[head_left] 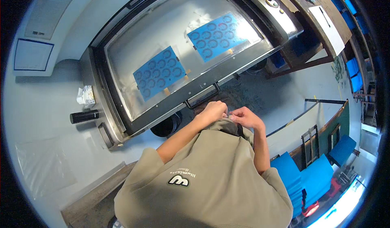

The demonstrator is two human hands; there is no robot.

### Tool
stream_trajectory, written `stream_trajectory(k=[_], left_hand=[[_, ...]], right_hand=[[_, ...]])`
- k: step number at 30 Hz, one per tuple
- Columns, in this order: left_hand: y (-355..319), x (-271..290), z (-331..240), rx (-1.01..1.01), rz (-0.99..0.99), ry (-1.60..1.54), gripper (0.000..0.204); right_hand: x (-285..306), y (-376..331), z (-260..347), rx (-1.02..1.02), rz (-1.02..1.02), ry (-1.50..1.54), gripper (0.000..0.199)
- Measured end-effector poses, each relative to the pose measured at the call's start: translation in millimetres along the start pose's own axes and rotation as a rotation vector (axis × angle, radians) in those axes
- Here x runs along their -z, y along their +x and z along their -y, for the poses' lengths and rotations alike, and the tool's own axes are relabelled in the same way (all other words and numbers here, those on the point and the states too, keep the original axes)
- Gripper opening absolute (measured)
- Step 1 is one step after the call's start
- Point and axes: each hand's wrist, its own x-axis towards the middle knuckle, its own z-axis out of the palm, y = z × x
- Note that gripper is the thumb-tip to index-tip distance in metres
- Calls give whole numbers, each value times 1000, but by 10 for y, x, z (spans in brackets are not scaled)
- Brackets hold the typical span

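My left hand (214, 111) is closed, its fingers curled in front of my waist. Close beside it my right hand (246, 117) pinches with thumb and fingers. The fingertips of both hands nearly meet at the hem of my olive shirt (219, 159); whatever they hold there is too small to make out. Beyond my hands stands a large metal-framed machine with a clear cover and a black front handle (203, 96). Under the cover lie a left blue sheet (159, 73) and a right blue sheet (215, 36), both printed with dark rings, with tan tape pieces at their edges.
A tissue box (85, 97) and a black cylinder (84, 116) sit by the machine's left side. Red and green buttons (272, 1) are at its right corner. A wooden table (325, 37) with a white paper stands far right. Blue-covered seats (315, 175) are at lower right. Below the machine is a black bin (165, 124).
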Motion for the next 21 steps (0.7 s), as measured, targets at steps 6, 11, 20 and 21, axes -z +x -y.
stream_trajectory(k=[6,11,20,21], left_hand=[[58,11,-199,-61,-4,67,19],[160,-36,-270,-139,3,108,20],[193,-118,-290,-15,23,68,17],[203,-145,-273,23,21,52,17]], right_hand=[[-61,-53,-28,29,-25,-25,46],[-25,-144,-76,27,-46,-87,46],[-63,-244,-40,8,-5,-87,46],[-81,-237,-29,56,1,-72,45]])
